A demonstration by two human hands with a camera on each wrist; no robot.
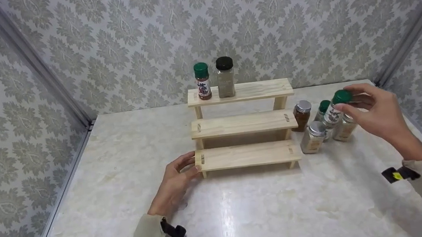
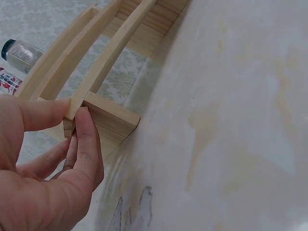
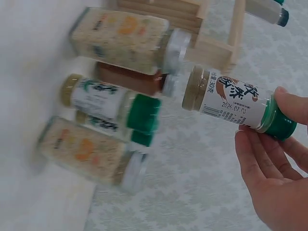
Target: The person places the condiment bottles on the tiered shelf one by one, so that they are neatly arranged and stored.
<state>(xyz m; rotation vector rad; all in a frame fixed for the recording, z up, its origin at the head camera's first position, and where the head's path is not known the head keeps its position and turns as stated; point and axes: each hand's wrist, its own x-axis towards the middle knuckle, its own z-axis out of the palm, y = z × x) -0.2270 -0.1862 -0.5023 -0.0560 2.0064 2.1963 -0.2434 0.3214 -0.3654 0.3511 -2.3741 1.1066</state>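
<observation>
My right hand (image 1: 379,110) holds a spice jar (image 3: 231,98) by its green cap, lifted above the jars on the table. The jar has a white label and brownish contents, and it tilts a little. My left hand (image 1: 176,181) pinches the left end of the lowest step of a three-step wooden rack (image 1: 246,156), thumb on top and fingers beneath. On the rack's top step stand a green-capped jar (image 1: 203,88) with red contents and a black-capped jar (image 1: 226,81). The middle and lowest steps hold nothing.
Right of the rack stand a silver-capped jar (image 1: 302,118) with reddish-brown contents, two pale-filled silver-capped jars (image 3: 120,38) and two green-capped jars (image 3: 98,98). Patterned wall panels (image 1: 140,43) enclose the marbled table (image 1: 119,144) at the back and both sides.
</observation>
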